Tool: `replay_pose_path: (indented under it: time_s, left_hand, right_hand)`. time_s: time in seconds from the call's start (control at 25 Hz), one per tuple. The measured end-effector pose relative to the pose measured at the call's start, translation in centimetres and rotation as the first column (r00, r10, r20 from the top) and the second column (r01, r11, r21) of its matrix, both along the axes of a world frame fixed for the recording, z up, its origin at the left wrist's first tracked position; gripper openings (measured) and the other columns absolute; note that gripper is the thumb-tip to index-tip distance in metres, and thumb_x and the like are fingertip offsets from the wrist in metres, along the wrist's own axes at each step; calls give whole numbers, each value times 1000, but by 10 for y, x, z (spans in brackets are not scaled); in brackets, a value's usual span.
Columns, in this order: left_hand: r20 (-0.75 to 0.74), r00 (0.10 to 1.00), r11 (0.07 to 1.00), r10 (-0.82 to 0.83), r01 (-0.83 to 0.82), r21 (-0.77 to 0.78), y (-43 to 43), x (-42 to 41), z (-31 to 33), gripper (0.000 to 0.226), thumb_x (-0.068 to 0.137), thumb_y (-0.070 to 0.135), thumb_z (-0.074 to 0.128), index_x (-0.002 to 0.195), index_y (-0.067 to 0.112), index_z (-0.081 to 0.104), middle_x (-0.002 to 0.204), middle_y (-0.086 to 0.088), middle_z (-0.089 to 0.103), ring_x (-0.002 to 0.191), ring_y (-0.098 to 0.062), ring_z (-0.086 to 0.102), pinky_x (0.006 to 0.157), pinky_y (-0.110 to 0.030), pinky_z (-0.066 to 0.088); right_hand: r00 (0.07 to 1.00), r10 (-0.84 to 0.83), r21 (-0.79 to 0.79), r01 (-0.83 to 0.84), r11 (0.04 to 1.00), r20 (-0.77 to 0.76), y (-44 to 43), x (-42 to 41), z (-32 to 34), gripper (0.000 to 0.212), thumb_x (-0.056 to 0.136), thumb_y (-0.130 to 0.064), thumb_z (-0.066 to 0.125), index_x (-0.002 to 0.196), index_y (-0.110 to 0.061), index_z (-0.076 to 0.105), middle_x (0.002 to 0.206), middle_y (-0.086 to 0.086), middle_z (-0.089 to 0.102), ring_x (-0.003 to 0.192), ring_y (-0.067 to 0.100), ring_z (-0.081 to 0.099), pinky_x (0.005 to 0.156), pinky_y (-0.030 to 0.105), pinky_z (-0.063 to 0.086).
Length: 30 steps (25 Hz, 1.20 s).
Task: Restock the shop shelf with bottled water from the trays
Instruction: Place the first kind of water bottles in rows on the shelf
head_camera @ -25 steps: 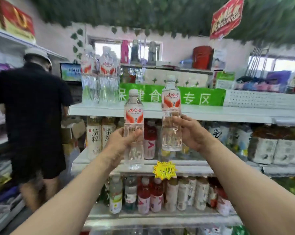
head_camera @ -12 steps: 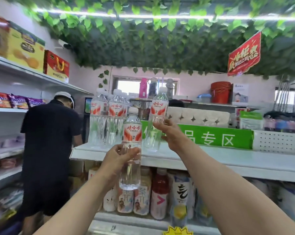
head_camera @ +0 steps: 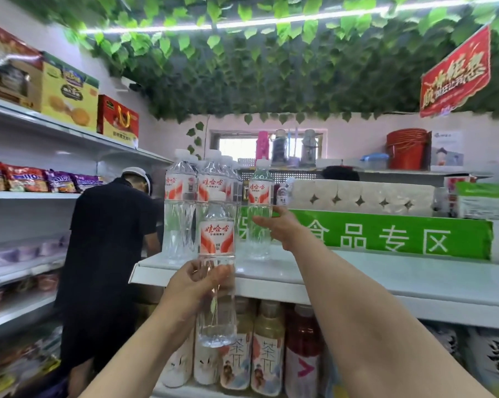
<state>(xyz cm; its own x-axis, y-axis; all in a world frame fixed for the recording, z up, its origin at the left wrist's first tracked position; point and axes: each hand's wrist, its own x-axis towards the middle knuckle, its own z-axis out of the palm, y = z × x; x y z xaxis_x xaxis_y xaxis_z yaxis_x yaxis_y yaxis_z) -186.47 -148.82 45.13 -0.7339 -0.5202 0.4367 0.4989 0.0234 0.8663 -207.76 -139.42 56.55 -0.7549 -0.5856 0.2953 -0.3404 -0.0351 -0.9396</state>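
Light: bright, from long white ceiling tube lamp (head_camera: 271,22) and glaring rear window (head_camera: 236,145).
Edges: wide-angle bending, soft blur.

A person in black (head_camera: 110,242) stands at left; ivy leaves (head_camera: 242,76) hang overhead; toilet rolls (head_camera: 357,196) line up above a green banner (head_camera: 386,237).
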Motion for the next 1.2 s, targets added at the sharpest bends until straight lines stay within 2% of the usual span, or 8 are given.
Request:
replay_pose_path:
  time_s: [0.12, 0.32, 0.56, 0.72, 0.8, 0.96, 1.08, 1.2]
  left_hand:
    - [-11, 1000, 1000, -23, 23, 10, -4, -1, -1, 69, 61, 32, 88, 118, 3, 62, 102, -15, 76, 87, -29, 75, 65, -33, 59]
    - [7, 999, 998, -53, 53, -14, -7, -3, -3, 72, 58, 33, 87, 117, 3, 60, 104, -15, 76, 95, -32, 74, 85, -46, 56]
    - [22, 997, 997, -70, 71, -20, -11, -3, -4, 74, 57, 34, 88, 119, 4, 58, 104, -13, 76, 99, -32, 73, 100, -56, 51]
    - [26, 997, 997, -70, 70, -32, -11, -3, -6, 85, 53, 47, 96, 120, 9, 59, 107, -9, 77, 104, -29, 72, 104, -55, 48]
    - [32, 998, 998, -54, 56, -42, -8, -2, -6, 91, 47, 53, 94, 119, 10, 59, 108, -7, 77, 105, -29, 71, 105, -56, 47]
    - [54, 998, 999, -38, 39, -31, -2, 3, 0, 102, 38, 60, 96, 119, 11, 59, 109, -6, 76, 106, -28, 71, 104, -55, 49]
    - [69, 996, 999, -50, 49, 8, 7, 11, 6, 104, 35, 57, 98, 120, 11, 58, 108, -7, 76, 104, -27, 72, 100, -54, 52]
    - [76, 995, 998, -68, 67, 14, 19, 15, 12, 102, 35, 56, 98, 119, 13, 59, 108, -5, 76, 102, -26, 73, 96, -54, 54]
  right_hand:
    - [1000, -14, 25, 14, 1000, -15, -14, -9, 1, 88, 83, -29, 82, 156, -23, 34, 150, 16, 51, 133, 37, 52, 113, 57, 41]
    - [999, -44, 28, 44, 999, -27, -33, -17, 0, 87, 82, -31, 83, 155, -25, 37, 151, 13, 51, 134, 37, 52, 113, 59, 41]
    - [997, -67, 39, 68, 997, -35, -39, -29, -4, 91, 76, -36, 86, 154, -26, 40, 145, 10, 57, 121, 30, 58, 110, 55, 46]
    - [998, -53, 64, 55, 996, -36, -40, -35, -3, 101, 60, -47, 86, 151, -27, 46, 139, 12, 63, 95, 22, 53, 94, 48, 50]
    - [994, -88, 75, 93, 993, -68, -40, -34, -6, 94, 70, -47, 86, 152, -24, 45, 140, 11, 62, 99, 23, 56, 101, 50, 51]
    - [979, -152, 86, 164, 983, -134, -19, -1, -8, 86, 82, -50, 80, 150, -10, 46, 145, 11, 57, 126, 32, 56, 111, 52, 44]
    - [988, -117, -50, 112, 992, -103, 13, 40, -6, 64, 89, -43, 75, 138, -5, 58, 138, 12, 61, 116, 26, 60, 98, 40, 52]
    - [993, 111, -59, -113, 992, -42, 44, 92, -6, 55, 86, -49, 73, 122, -8, 69, 128, 15, 69, 108, 25, 68, 89, 37, 57]
